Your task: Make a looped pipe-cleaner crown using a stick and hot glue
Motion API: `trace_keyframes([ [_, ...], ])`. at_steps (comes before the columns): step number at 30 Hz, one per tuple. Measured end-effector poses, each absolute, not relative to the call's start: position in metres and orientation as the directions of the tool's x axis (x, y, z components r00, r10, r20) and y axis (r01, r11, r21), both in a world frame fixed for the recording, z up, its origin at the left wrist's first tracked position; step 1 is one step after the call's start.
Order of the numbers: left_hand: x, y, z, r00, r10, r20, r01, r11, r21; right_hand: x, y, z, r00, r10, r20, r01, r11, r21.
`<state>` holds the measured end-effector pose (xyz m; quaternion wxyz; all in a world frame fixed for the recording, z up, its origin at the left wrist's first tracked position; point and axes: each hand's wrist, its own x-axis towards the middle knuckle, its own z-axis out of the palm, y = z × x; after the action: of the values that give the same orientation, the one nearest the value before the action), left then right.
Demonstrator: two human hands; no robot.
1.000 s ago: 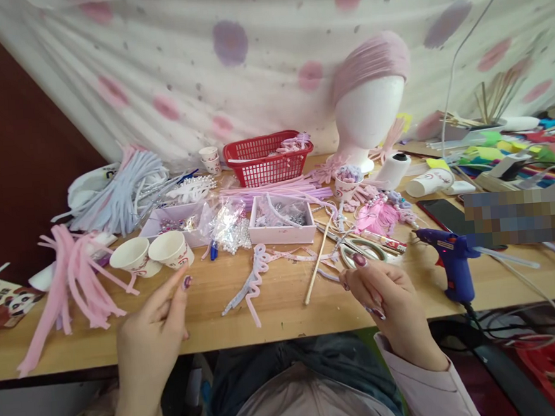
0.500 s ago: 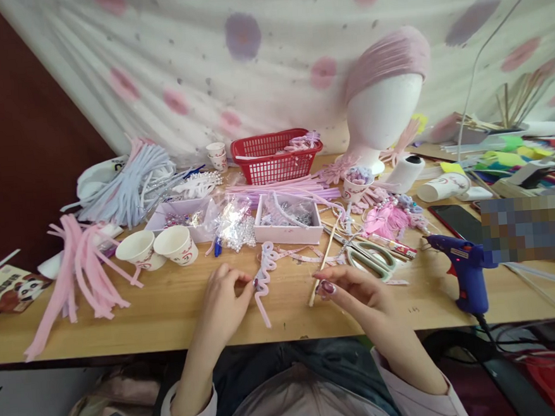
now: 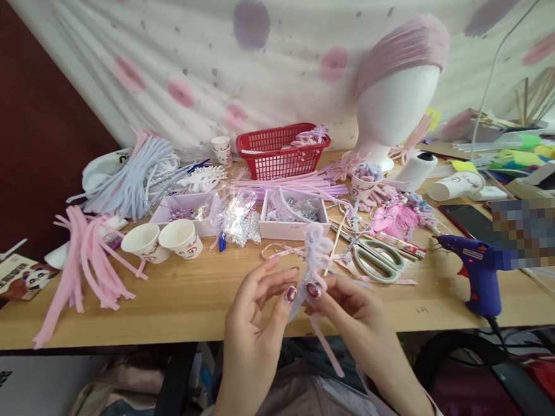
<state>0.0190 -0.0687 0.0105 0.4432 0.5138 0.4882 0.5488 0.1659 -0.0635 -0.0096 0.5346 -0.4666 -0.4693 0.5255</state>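
Note:
A curled strip of pink and pale lilac pipe cleaners (image 3: 317,256) stands up between my hands near the table's front edge, its pink tail hanging below. My left hand (image 3: 261,317) pinches its lower left side with thumb and fingers. On the right, my right hand (image 3: 355,310) grips the lower part, thumb on the front. A thin wooden stick (image 3: 337,238) rests on the table just behind the strip. Green-handled scissors (image 3: 379,261) lie to the right of it.
Two paper cups (image 3: 181,239) and pink pipe cleaners (image 3: 94,265) are at left. Behind are a white box (image 3: 291,230), a red basket (image 3: 281,163) and a foam head (image 3: 396,108). A blue glue gun (image 3: 479,270) stands at right, near a phone (image 3: 468,221).
My left hand has moved right and lifted the curled strip off the table. My right hand has left the wooden stick and now grips the strip too. The view has shifted slightly.

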Motion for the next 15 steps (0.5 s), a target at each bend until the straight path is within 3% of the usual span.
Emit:
trace_keyframes([
  [4,0.026,-0.086,0.030,-0.163,0.984,0.070,-0.077,-0.083,0.994,0.179,-0.067,0.000,0.058,0.998,0.000,-0.091,0.006,-0.996],
  [15,0.029,-0.102,0.042,-0.182,0.967,0.176,-0.063,-0.190,0.980,0.186,-0.065,-0.002,0.049,0.999,0.000,-0.032,0.002,-1.000],
])
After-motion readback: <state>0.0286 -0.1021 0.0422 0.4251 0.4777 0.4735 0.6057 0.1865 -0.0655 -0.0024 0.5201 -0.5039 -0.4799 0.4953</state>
